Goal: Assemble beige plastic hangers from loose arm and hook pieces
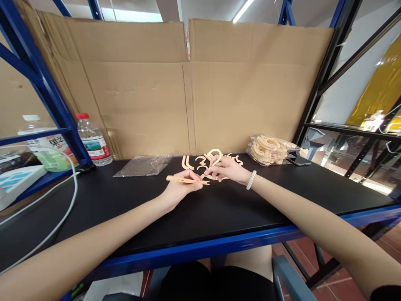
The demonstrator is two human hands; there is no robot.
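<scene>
My left hand (178, 190) is closed around a slim, pale wooden-looking stick (184, 180), which lies nearly level and has a notched right end. Just to its right, my right hand (231, 169) pinches a pale hook-shaped piece (216, 151) whose curve rises above the fingers. The two hands almost meet over the black tabletop (219, 213), and part of the hook piece is hidden by my fingers. Behind them lie several loose curved pieces of the same colour, among them a pair of J-shaped strips (187, 163) and small wavy pieces (201, 162).
A clear bag packed with pale curved pieces (271, 149) sits at the back right, beside a phone (299, 160). Back left are a flat clear plastic bag (142, 165) and a red-capped bottle (94, 140). A white cable (74, 192) crosses the left side. Cardboard (140, 92) walls the back.
</scene>
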